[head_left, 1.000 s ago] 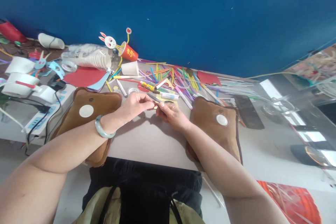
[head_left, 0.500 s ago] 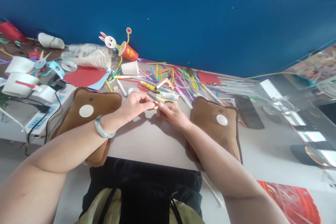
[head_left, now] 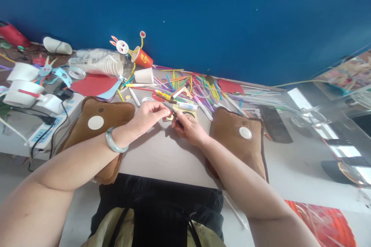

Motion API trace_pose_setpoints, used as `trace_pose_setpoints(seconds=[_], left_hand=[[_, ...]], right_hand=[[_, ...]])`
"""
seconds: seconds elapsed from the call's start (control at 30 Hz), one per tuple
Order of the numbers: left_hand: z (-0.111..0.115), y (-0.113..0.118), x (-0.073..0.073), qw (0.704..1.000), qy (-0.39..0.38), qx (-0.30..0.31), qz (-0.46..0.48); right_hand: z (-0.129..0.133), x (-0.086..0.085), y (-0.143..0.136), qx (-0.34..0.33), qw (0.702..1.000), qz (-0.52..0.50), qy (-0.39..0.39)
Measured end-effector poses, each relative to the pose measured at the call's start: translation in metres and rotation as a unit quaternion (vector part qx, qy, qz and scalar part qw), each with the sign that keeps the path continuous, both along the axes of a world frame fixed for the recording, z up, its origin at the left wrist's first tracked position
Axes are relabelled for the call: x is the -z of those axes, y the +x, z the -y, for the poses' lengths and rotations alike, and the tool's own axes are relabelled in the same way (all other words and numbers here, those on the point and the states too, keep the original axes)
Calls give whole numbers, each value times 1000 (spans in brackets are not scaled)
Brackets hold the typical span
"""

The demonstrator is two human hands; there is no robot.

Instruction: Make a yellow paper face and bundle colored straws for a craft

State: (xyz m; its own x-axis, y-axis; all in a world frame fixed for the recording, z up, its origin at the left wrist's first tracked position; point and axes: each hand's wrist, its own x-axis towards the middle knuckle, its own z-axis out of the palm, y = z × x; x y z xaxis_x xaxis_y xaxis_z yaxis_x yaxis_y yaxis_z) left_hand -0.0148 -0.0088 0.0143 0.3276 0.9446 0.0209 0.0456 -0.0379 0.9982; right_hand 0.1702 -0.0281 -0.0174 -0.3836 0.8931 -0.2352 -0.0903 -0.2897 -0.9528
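Observation:
My right hand [head_left: 188, 126] is closed round a small pair of scissors [head_left: 177, 118] with dark handles, low over the table. The fingers cover most of them. Just left of it, my left hand [head_left: 149, 115], with a pale bangle on the wrist, pinches a tiny reddish piece [head_left: 170, 113] between thumb and fingertips. Its shape is mostly hidden. The fingertips of both hands nearly meet. Directly behind them lie a yellowish cut-out sheet [head_left: 191, 115], a white glue tube [head_left: 187, 106] and a yellow marker [head_left: 162, 95].
Brown cushions [head_left: 116, 119] lie under my left forearm and by my right one [head_left: 228, 123]. Colourful straws [head_left: 199, 85] spread along the blue wall. A paper cup [head_left: 144, 75], a rabbit figure in a red cup [head_left: 143, 58] and a power strip [head_left: 43, 131] are to the left.
My right hand has turned the scissors, so the grey blade that pointed up-left no longer shows and the dark handles do. My left hand has barely moved.

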Motion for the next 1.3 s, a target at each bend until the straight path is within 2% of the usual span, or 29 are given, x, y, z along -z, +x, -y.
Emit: trace_pose_setpoints(seconds=[0.6,1.17,1.3], left_hand=[[0,0,-5,998,18,-7,-55],[0,0,-3,998,18,-6,-61],[0,2,-4,998,15,-5,-56]], right_hand=[[0,-1,-1,7,999,21,36],[1,-3,-1,15,998,44,41],[0,-2,-2,45,999,17,11]])
